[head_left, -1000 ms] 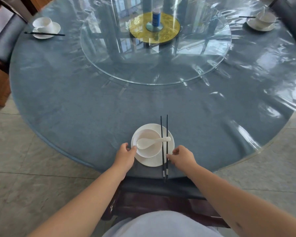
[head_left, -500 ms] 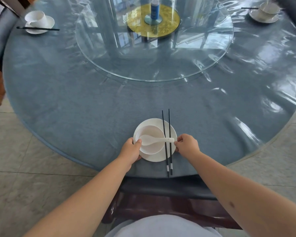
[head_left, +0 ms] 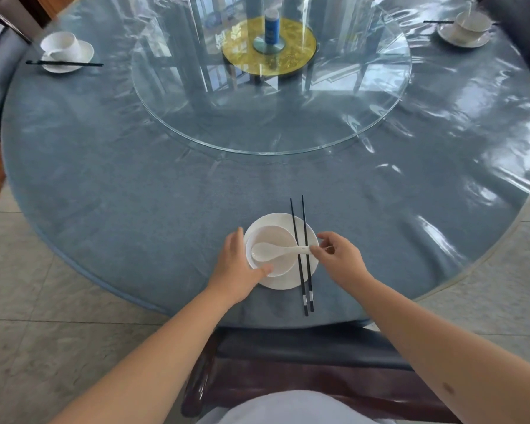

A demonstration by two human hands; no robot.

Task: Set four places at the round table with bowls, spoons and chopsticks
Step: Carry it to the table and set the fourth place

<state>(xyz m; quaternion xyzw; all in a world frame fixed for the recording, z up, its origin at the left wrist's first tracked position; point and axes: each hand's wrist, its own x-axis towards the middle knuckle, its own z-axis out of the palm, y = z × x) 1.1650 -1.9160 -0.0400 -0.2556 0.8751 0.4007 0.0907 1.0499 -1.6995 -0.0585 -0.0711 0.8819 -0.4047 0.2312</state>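
At the near edge of the round table a white bowl (head_left: 273, 238) sits on a white saucer (head_left: 280, 281). A white spoon (head_left: 265, 252) lies across the bowl, its handle pointing right over two black chopsticks (head_left: 305, 272) that rest on the saucer's right side. My left hand (head_left: 237, 267) cups the bowl's left rim, thumb on its near edge. My right hand (head_left: 338, 255) pinches the tip of the spoon handle. Two more white settings stand far off: a far-left setting (head_left: 66, 52) and a far-right setting (head_left: 468, 29), each with chopsticks.
The blue table (head_left: 135, 194) is covered in shiny clear plastic. A glass turntable (head_left: 288, 123) fills the middle, with a blue bottle (head_left: 270, 27) on a gold disc (head_left: 297, 55). A dark chair (head_left: 303, 359) stands at the near edge; other chairs sit at the far corners.
My left hand slid from the saucer's edge onto the bowl's rim. My right hand moved from the chopsticks' side up to the spoon handle and pinched it.
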